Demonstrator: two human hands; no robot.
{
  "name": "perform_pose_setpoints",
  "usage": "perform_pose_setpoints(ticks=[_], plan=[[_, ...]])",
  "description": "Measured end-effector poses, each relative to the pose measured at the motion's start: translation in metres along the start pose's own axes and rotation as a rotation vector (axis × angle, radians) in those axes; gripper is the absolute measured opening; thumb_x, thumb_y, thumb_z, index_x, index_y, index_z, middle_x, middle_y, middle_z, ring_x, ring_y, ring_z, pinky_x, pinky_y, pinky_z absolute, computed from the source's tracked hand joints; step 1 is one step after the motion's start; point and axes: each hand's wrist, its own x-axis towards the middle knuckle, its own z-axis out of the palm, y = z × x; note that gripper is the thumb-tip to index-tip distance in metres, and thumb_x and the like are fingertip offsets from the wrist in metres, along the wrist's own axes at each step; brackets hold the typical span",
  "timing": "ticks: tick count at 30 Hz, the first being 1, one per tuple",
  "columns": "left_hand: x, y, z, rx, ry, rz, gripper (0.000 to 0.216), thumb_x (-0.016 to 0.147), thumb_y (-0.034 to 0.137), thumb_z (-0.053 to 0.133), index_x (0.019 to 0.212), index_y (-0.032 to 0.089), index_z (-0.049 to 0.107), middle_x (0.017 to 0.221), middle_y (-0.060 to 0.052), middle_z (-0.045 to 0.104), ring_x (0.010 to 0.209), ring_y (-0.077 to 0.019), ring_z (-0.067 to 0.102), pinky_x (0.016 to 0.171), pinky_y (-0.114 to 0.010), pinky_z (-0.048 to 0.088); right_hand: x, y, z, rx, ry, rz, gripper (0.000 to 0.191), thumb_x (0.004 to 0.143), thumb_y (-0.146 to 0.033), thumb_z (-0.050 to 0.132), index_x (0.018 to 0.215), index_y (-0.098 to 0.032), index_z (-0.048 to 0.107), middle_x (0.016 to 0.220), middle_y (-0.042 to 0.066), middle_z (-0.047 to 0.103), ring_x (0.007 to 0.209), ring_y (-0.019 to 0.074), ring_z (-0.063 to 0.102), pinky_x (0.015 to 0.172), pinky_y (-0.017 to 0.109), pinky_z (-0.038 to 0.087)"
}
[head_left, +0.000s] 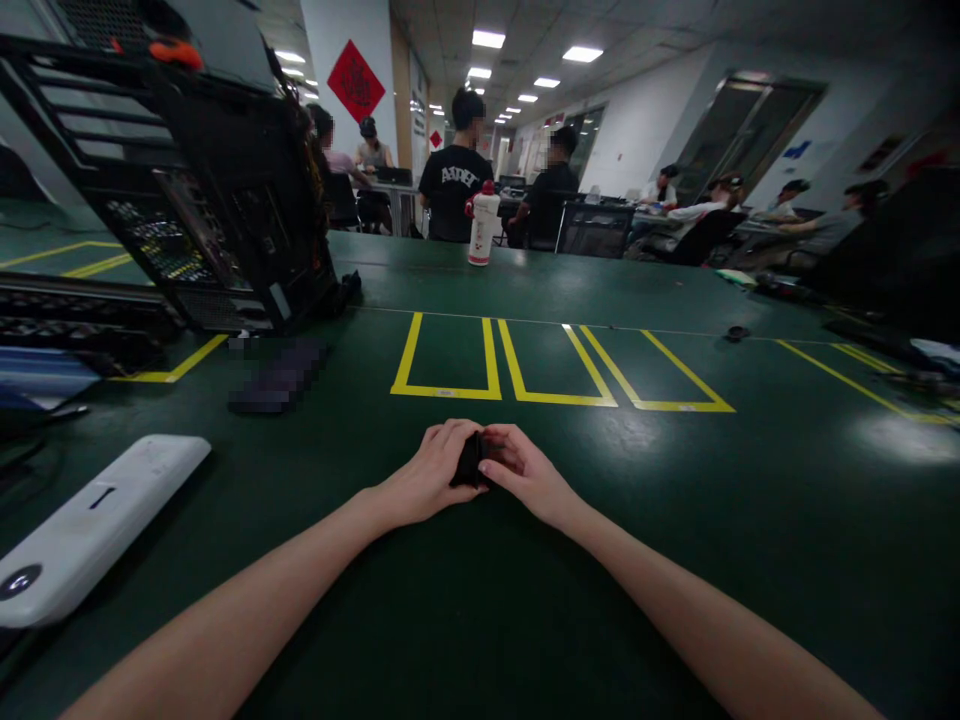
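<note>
Just in front of yellow tape outlines [566, 399] on a glossy green tabletop [750, 520], the left hand [439, 465] curls around a small black object [469, 462]; the right hand [529, 475] pinches its other side. Beyond the outlines: a red-capped white bottle [482, 232], a black shirt [454, 190] with blurred white lettering. Left of the outlines: a slatted black computer case [255, 190].

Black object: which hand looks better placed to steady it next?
Probably the left hand: its fingers and thumb wrap the black object from far and near sides, while the right hand seems only to touch its right side.
</note>
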Motion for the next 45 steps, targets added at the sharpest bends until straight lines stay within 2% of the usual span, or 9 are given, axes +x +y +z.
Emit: perform_pose_setpoints(ticks=[6, 11, 16, 22, 27, 31, 37, 43, 45], plan=[[-0.0002, 0.0008, -0.0006, -0.004, 0.006, 0.022, 0.053, 0.076, 0.024, 0.058, 0.12, 0.025, 0.027, 0.119, -0.008, 0.041, 0.109, -0.026, 0.042, 0.09, -0.045, 0.038, -0.006, -0.0002, -0.0013, 0.015, -0.078, -0.051, 0.032, 0.075, -0.018, 0.058, 0.102, -0.023, 0.043, 0.106, 0.002, 0.05, 0.102, 0.0168, 0.054, 0.09, 0.037, 0.045], [-0.0003, 0.0042, -0.0036, -0.024, -0.01, -0.001, 0.052, 0.077, 0.026, 0.057, 0.12, 0.024, 0.028, 0.119, -0.008, 0.04, 0.108, -0.0247, 0.042, 0.09, -0.043, 0.038, -0.0027, -0.0004, 0.001, 0.017, -0.01, -0.069, 0.018, 0.077, -0.021, 0.055, 0.093, -0.021, 0.047, 0.096, 0.001, 0.051, 0.09, 0.0156, 0.057, 0.077, 0.033, 0.051], [0.0003, 0.0025, -0.0023, -0.042, -0.016, -0.024, 0.053, 0.077, 0.027, 0.058, 0.12, 0.024, 0.028, 0.119, -0.008, 0.04, 0.108, -0.0244, 0.042, 0.09, -0.043, 0.039, -0.0014, -0.0035, 0.001, 0.018, -0.013, -0.002, 0.03, 0.077, -0.02, 0.055, 0.105, -0.023, 0.044, 0.106, 0.003, 0.051, 0.1, 0.0178, 0.054, 0.085, 0.036, 0.048], [0.0007, -0.0021, 0.0032, -0.035, 0.008, -0.018, 0.054, 0.076, 0.024, 0.058, 0.12, 0.025, 0.028, 0.119, -0.008, 0.039, 0.108, -0.0255, 0.041, 0.09, -0.045, 0.039, -0.0038, 0.0008, -0.0016, 0.042, -0.068, -0.061, 0.032, 0.074, -0.018, 0.058, 0.103, -0.024, 0.045, 0.107, 0.002, 0.05, 0.103, 0.0169, 0.053, 0.088, 0.036, 0.046], [0.0016, -0.0005, 0.0021, -0.032, -0.002, -0.016, 0.054, 0.076, 0.027, 0.059, 0.12, 0.025, 0.029, 0.119, -0.008, 0.04, 0.109, -0.0251, 0.041, 0.091, -0.044, 0.038, -0.0002, 0.0058, 0.0003, -0.004, 0.02, -0.113, 0.014, 0.077, -0.021, 0.054, 0.091, -0.021, 0.051, 0.102, 0.002, 0.049, 0.095, 0.0155, 0.055, 0.079, 0.032, 0.049], [0.0014, 0.0018, -0.0006, -0.028, 0.0, -0.02, 0.053, 0.076, 0.027, 0.058, 0.121, 0.024, 0.029, 0.119, -0.008, 0.04, 0.109, -0.0252, 0.042, 0.09, -0.045, 0.039, 0.0014, 0.0033, 0.0014, -0.021, 0.027, -0.048, 0.027, 0.077, -0.023, 0.055, 0.102, -0.022, 0.044, 0.102, 0.003, 0.052, 0.098, 0.0169, 0.054, 0.082, 0.034, 0.048], [-0.0002, -0.0008, -0.0007, -0.032, 0.0, -0.032, 0.055, 0.076, 0.026, 0.059, 0.121, 0.026, 0.028, 0.12, -0.008, 0.04, 0.108, -0.026, 0.043, 0.088, -0.045, 0.04, -0.0027, 0.0018, -0.0011, -0.018, -0.053, -0.053, 0.027, 0.077, -0.022, 0.055, 0.103, -0.023, 0.046, 0.105, 0.002, 0.05, 0.101, 0.0161, 0.053, 0.088, 0.036, 0.045], [0.0007, 0.0019, -0.0016, -0.037, 0.004, -0.023, 0.053, 0.076, 0.026, 0.058, 0.12, 0.027, 0.029, 0.119, -0.007, 0.041, 0.107, -0.0262, 0.043, 0.088, -0.046, 0.039, -0.0018, 0.0033, -0.0008, 0.038, -0.051, -0.031, 0.022, 0.078, -0.024, 0.054, 0.098, -0.022, 0.045, 0.097, 0.002, 0.052, 0.091, 0.0159, 0.057, 0.075, 0.033, 0.051], [0.001, 0.0029, -0.0017, -0.039, 0.0, -0.023, 0.053, 0.076, 0.027, 0.058, 0.12, 0.026, 0.028, 0.119, -0.008, 0.041, 0.107, -0.0261, 0.043, 0.088, -0.046, 0.039, -0.0011, 0.0008, -0.0003, 0.031, -0.032, -0.009, 0.024, 0.078, -0.024, 0.055, 0.099, -0.022, 0.044, 0.1, 0.003, 0.051, 0.092, 0.0165, 0.057, 0.075, 0.033, 0.051]])
